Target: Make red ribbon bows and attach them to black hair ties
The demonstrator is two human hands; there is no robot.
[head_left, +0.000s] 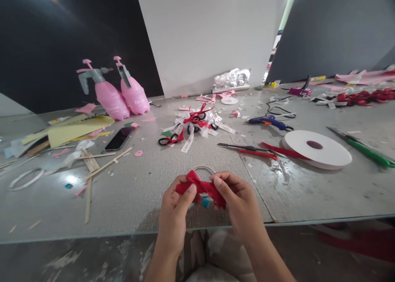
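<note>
A red ribbon bow [202, 186] is held between both my hands, just above the table's front edge. My left hand [179, 197] pinches its left loop with thumb and fingers. On the other side, my right hand [236, 193] grips the right part of the bow. Behind the bow lies a pale ring [202, 168], partly hidden by the ribbon and fingers. A small blue piece [205, 202] shows just under the bow; what it is I cannot make out. Beyond my hands is a pile of printed white ribbons, red ribbons and black bands [197, 123].
To the right lie a ribbon roll [317, 148], a utility knife [247, 148], a blue glue gun [270, 122] and green-handled scissors [367, 148]. Pink spray bottles [135, 94], a phone [119, 138], wooden sticks [89, 195] and a white ring [26, 179] are on the left.
</note>
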